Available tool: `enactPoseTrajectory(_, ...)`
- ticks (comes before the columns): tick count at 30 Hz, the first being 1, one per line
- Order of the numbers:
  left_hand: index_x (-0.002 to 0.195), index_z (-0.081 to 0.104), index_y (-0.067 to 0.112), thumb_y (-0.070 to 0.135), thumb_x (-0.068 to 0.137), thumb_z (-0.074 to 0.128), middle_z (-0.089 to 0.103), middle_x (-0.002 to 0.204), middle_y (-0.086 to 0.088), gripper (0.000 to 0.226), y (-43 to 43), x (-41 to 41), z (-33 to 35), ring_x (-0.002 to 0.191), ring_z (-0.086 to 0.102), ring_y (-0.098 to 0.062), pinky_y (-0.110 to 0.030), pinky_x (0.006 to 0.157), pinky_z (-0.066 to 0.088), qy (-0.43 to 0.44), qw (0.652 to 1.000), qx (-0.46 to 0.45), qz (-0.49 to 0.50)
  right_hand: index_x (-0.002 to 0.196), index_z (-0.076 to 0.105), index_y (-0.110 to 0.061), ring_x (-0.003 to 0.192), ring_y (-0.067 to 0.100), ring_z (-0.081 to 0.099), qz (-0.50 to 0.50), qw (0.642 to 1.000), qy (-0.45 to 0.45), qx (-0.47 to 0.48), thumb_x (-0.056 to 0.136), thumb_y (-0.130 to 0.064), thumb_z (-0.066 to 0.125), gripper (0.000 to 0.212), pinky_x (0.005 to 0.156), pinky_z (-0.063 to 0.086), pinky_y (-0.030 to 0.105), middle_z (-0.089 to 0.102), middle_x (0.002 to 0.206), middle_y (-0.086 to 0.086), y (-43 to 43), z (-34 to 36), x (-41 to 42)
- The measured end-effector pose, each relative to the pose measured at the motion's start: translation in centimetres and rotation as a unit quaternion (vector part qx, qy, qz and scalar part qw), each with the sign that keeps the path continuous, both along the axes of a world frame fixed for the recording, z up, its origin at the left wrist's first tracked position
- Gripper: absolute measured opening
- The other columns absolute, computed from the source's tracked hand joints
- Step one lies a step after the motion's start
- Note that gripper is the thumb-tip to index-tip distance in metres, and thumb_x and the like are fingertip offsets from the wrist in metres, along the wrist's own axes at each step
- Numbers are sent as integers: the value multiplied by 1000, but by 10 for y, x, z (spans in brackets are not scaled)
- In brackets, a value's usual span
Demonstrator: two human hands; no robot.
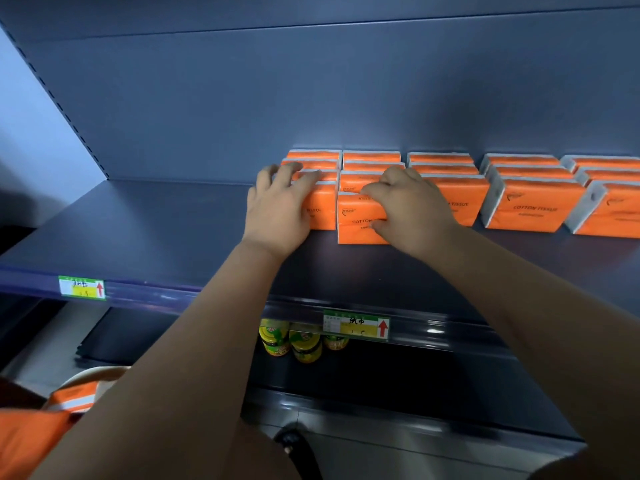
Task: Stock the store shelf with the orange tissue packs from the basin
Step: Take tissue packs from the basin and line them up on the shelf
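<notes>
Shelf: a dark store shelf (138, 230) is viewed from above its front edge, with a grey back panel (311, 98) behind it.
Stock on shelf: five rows of orange tissue packs are stood on edge, each row running from the back panel toward the front edge. The rows are set side by side from mid-shelf to the right edge of view.
First row: the front pack of the leftmost row (323, 209) is set against the packs behind it.
Second row: the front pack of the second row (353, 223) is set slightly nearer the front edge than its neighbours.
Other rows: the third row (460, 192), fourth row (533, 209) and fifth row (616, 216) are touched by neither hand.
Left hand: the left hand (277, 206) is laid over the front pack of the leftmost row, fingers spread and extended across its top.
Right hand: the right hand (412, 206) is closed round the front pack of the second row, fingers curled over its top edge and thumb pressed to its front face.
Basin: a pale basin (97, 374) is seen at the lower left, below the shelf, with a further orange pack (74, 398) lying in it.
Price labels: one label (82, 287) is fixed on the front edge at the left and a second label (356, 323) at the middle.
Lower shelf: yellow-green jars (304, 344) are stood beneath the second label.
</notes>
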State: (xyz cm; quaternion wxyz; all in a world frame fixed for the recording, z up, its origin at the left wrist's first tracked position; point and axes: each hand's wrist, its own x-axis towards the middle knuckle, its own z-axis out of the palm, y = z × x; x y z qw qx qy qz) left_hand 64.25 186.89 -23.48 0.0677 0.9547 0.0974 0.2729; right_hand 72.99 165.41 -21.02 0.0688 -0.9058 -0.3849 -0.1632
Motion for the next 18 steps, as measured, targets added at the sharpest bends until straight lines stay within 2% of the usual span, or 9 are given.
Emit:
enactPoseTrajectory(3,146,52,37,4,89,51,49,151,6,66,-4,4,-1,137,36,-32,-48,101,36,26,999,29,14,136,62,-22,120,28,48,-12,999,-46,-5,86,-30,75,52,100,44,45,54,124,5,2,-1,1)
enactPoseTrajectory(7,142,56,30,-2,86,52,59,140,3,64,0,9,2,127,46,-29,-45,98,34,34,998,32,38,127,65,-17,115,30,49,-25,997,-73,8,84,-23,75,44,95,44,45,54,120,6,8,-4,3)
enactPoseTrajectory(10,142,55,29,-3,85,52,53,147,4,66,0,11,1,130,45,-29,-46,99,35,30,998,43,36,123,66,-15,116,30,50,-27,996,-76,24,83,-16,73,41,95,46,44,54,123,6,12,-7,3)
enactPoseTrajectory(12,143,52,28,-4,84,53,49,153,5,67,1,10,-1,133,44,-29,-48,103,35,36,998,44,29,124,65,-15,120,30,50,-24,997,-71,31,83,-14,72,42,99,45,43,55,127,5,14,-9,4)
enactPoseTrajectory(15,141,51,27,-5,83,52,53,149,5,66,2,10,-2,132,45,-29,-50,106,35,44,998,29,24,131,60,-18,127,28,51,-27,998,-51,38,87,-12,68,45,110,38,42,58,132,4,17,-11,7)
enactPoseTrajectory(18,141,51,28,-3,85,52,55,146,4,64,2,13,1,131,45,-29,-50,106,35,47,998,31,27,134,56,-21,127,28,54,-41,998,-39,42,89,-12,67,48,115,35,46,59,133,2,18,-13,10)
